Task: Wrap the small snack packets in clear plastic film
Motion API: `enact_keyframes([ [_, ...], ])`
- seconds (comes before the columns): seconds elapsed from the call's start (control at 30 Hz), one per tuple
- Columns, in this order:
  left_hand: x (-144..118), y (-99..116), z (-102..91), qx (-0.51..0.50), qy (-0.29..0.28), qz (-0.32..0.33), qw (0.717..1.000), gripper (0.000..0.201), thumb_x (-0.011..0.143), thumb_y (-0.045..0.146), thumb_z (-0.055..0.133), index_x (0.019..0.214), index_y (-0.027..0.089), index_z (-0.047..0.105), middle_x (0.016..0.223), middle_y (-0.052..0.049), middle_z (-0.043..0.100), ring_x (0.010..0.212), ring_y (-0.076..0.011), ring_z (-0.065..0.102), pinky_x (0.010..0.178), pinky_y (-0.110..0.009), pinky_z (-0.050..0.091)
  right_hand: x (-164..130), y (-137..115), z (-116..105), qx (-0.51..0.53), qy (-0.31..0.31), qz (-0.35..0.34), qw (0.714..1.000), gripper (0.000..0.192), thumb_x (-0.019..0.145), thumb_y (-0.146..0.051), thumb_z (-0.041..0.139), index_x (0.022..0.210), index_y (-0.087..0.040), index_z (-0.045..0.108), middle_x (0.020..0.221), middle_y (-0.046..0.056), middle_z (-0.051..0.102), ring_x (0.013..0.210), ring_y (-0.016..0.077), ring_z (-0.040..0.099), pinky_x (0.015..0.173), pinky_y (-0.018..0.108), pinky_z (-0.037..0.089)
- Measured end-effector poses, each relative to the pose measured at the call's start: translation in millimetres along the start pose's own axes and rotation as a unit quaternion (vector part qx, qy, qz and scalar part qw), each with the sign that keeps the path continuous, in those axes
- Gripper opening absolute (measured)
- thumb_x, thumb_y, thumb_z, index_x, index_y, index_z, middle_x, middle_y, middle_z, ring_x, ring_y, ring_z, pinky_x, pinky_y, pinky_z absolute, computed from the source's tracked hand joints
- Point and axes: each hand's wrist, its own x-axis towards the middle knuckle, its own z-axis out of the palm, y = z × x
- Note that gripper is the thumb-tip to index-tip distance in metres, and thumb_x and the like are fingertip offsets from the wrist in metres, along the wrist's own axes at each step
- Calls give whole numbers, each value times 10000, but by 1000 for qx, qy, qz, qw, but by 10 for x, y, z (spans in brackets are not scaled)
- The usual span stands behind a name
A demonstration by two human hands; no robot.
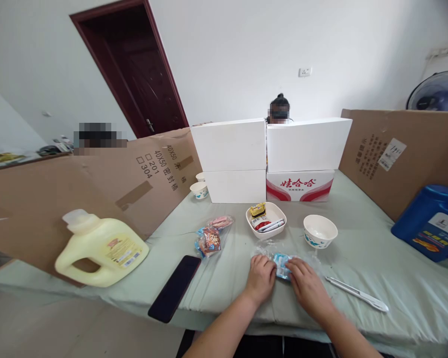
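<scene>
Lying between left hand (260,278) and right hand (309,286): packet (281,263).

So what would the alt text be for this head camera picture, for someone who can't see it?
Two hands, left hand and right hand, press a blue packet in clear wrap on a green-covered table. Around them lie a phone, a knife, two bowls, a snack bag and a yellow jug.

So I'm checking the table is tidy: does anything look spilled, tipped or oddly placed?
Nothing looks spilled. The pale yellow plastic jug lies tipped against the cardboard wall, and the black phone overhangs the table's front edge. Both hands, left hand and right hand, press on a small blue-and-clear plastic packet.
</scene>
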Motion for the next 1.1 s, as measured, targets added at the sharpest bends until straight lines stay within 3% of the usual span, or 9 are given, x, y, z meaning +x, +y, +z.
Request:
enact_keyframes([
  [0.17, -42, 13, -49, -22, 33, 30, 999, 151, 775, 89, 503, 798, 182, 621, 833, -71, 606, 844, -229, 553, 822, -412, 459, 268, 290, -114, -69, -93, 125, 985, 334, 920, -159, 378, 1131, -160, 637, 1082, 139, 689, 962, 252, 648, 827, 376, 461],
  [0.33, -139, 80, -179, -31, 10, 79, 996, 237, 702, 66, 489, 879, 170, 607, 1245, -134, 579, 1209, -302, 477, 1012, -512, 378, 340, 363, -258, -64, -135, 157, 976, 328, 935, -185, 360, 1046, -198, 668, 1004, 112, 712, 860, 230, 679, 690, 310, 438],
  [0.4, -207, 98, -231, -20, -21, 89, 996, 260, 680, 72, 505, 895, 174, 608, 1286, -124, 566, 1281, -325, 415, 1060, -548, 317, 331, 354, -290, -57, -149, 167, 973, 317, 937, -214, 374, 1048, -229, 670, 991, 96, 718, 868, 228, 679, 676, 300, 425],
  [0.6, -414, 121, -293, 4, -95, 59, 994, 148, 752, 135, 522, 865, 179, 606, 902, -100, 638, 908, -272, 558, 807, -438, 475, 273, 282, -360, -48, -202, 155, 966, 241, 772, -254, 630, 1005, -273, 689, 853, 49, 716, 788, 249, 671, 640, 302, 421],
  [0.77, -489, 175, -241, 9, -60, 65, 996, 294, 786, 175, 538, 1076, 179, 586, 875, -86, 637, 842, -250, 544, 759, -401, 469, 412, 235, -277, -1, -130, 80, 988, 253, 860, -379, 536, 993, -230, 692, 1010, 90, 684, 980, 255, 630, 842, 358, 455],
  [0.83, -541, 177, -187, 25, -59, 88, 994, 211, 782, 185, 563, 987, 196, 610, 801, -65, 626, 804, -236, 543, 723, -372, 461, 479, 216, -196, 19, -149, 64, 987, 293, 841, -372, 555, 1056, -214, 676, 1081, 101, 676, 1032, 262, 614, 901, 376, 443],
  [0.9, -619, 163, -141, 40, -64, 111, 991, 42, 774, 220, 598, 811, 203, 606, 716, -49, 599, 751, -219, 537, 665, -339, 448, 515, 195, -120, 20, -182, 59, 981, 458, 724, -329, 677, 1161, -198, 633, 1167, 112, 653, 1084, 288, 591, 936, 396, 431],
  [0.97, -693, 152, -151, 41, -61, 125, 989, 126, 770, 288, 626, 692, 202, 574, 639, -35, 565, 673, -197, 518, 603, -317, 433, 526, 170, -72, 9, -210, 60, 976, 673, 604, -281, 763, 1245, -182, 581, 1223, 128, 625, 1119, 313, 566, 958, 416, 417],
  [1.1, -647, 238, -395, -21, -18, 120, 992, 148, 813, 311, 569, 708, 211, 597, 679, -47, 584, 645, -186, 523, 604, -321, 458, 540, 80, -68, -36, -231, 58, 970, 762, 542, -253, 809, 1259, -176, 564, 1200, 143, 611, 1120, 335, 544, 940, 439, 412],
])
